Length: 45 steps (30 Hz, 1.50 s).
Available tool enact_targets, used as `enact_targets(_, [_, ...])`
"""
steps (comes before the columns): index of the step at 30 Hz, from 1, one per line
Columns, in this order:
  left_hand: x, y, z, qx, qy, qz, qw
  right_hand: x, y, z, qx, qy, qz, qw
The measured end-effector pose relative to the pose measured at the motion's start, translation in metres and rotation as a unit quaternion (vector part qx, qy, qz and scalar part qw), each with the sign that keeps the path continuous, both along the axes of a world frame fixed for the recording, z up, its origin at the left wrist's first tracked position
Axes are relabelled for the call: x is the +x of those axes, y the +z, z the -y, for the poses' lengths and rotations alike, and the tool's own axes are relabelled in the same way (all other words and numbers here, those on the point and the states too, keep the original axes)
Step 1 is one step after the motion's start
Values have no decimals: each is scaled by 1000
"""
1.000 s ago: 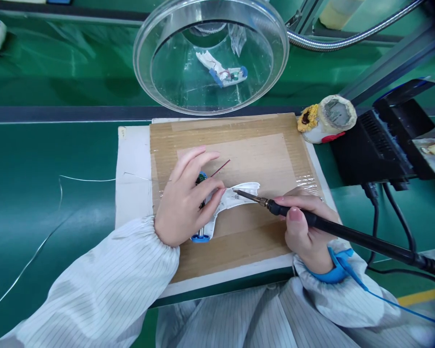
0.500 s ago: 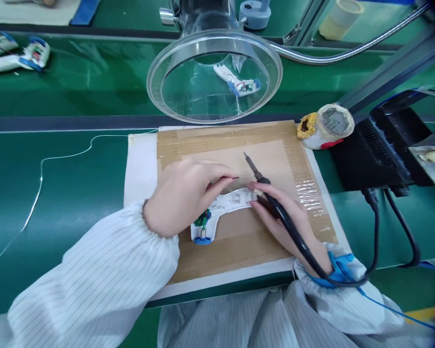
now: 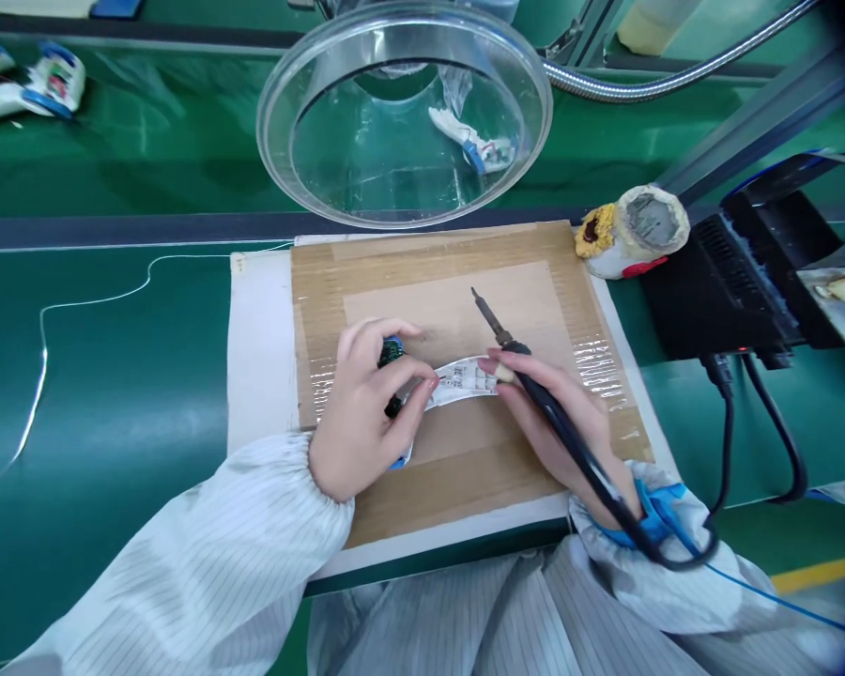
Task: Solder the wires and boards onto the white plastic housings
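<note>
A white, gun-shaped plastic housing half [image 3: 463,377] with a green circuit board [image 3: 392,351] lies on the cardboard mat. My left hand [image 3: 376,404] is over its wide end, thumb and forefinger pinched on a thin dark wire just above the housing. That hand hides much of the board and the blue end. In my right hand [image 3: 556,404] is a soldering iron [image 3: 563,437], its tip pointing up and away, clear of the housing. The right thumb and fingertips also touch the housing's narrow end, near a small pale piece [image 3: 505,374].
A round magnifier lens [image 3: 408,141] hangs above the mat [image 3: 387,512]. Behind right stand a stained cup [image 3: 652,230] and a black soldering station [image 3: 718,291]. Solder wire [image 3: 42,347] trails across the left of the bench. More housings [image 3: 56,80] lie on the back ledge.
My left hand has come down and nearer, bringing the wire from above the housing close to its surface. The right hand has hardly moved. The whole view has shifted slightly.
</note>
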<state>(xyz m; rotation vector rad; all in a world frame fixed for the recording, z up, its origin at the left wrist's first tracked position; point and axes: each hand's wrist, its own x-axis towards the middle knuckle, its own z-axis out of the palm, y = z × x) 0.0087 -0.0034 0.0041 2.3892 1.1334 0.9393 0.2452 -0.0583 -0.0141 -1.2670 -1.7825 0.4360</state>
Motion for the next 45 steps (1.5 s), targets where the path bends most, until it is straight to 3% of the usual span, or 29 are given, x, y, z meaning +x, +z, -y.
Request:
enact_targets(3, [3, -1, 2, -92, -3, 23, 996, 6, 7, 9, 35, -53, -60, 996])
enact_targets(9, [3, -1, 1, -131, -17, 33, 991, 10, 11, 13, 78, -21, -96, 992])
enact_targets(20, [7, -1, 1, -118, -14, 34, 992, 8, 7, 7, 79, 8, -92, 993])
enact_targets(24, [6, -1, 1, -117, -14, 34, 992, 10, 8, 11, 89, -29, -94, 991])
enact_targets(28, [6, 0, 0, -119, -20, 35, 992, 6, 8, 11, 38, -72, -94, 992])
enact_targets(35, [5, 0, 2, -123, -21, 29, 992, -3, 2, -2, -8, 17, 64, 998])
enact_targets(38, [1, 4, 1, -115, -29, 6, 993, -3, 0, -1, 10, 21, 67, 997])
enact_targets(45, [-4, 11, -7, -7, -58, -49, 997, -1, -3, -1, 5, 35, 54, 998])
